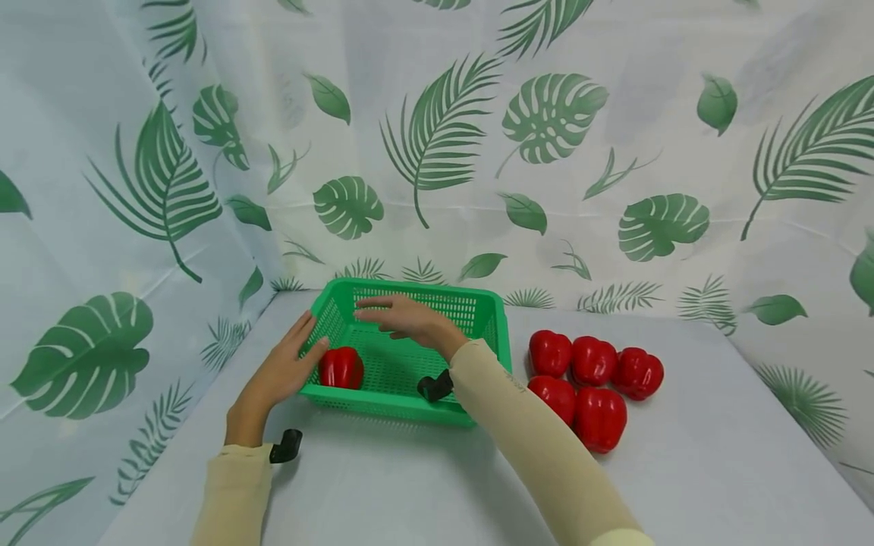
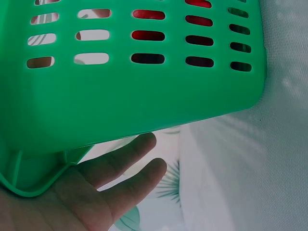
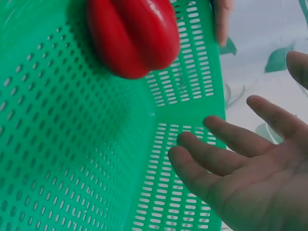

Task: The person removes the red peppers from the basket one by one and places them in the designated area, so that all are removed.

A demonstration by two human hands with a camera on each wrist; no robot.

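Note:
A green plastic basket (image 1: 403, 410) with slotted walls stands on the table. One red bell pepper (image 1: 341, 368) lies in its near left corner, and the right wrist view shows the same pepper (image 3: 134, 36) against the slotted wall. My left hand (image 1: 283, 369) rests at the basket's left rim, fingers extended along the outside; in the left wrist view two fingers (image 2: 130, 192) reach past the basket's wall. Over the basket's inside hovers my right hand (image 1: 404, 318), fingers spread and nothing held, pointing left; its palm (image 3: 260, 183) shows in the right wrist view.
Several red bell peppers (image 1: 594, 360) sit in a cluster on the table right of the basket, partly behind my right forearm. The white table (image 1: 382, 485) meets leaf-printed cloth (image 1: 437, 167) at the back and left.

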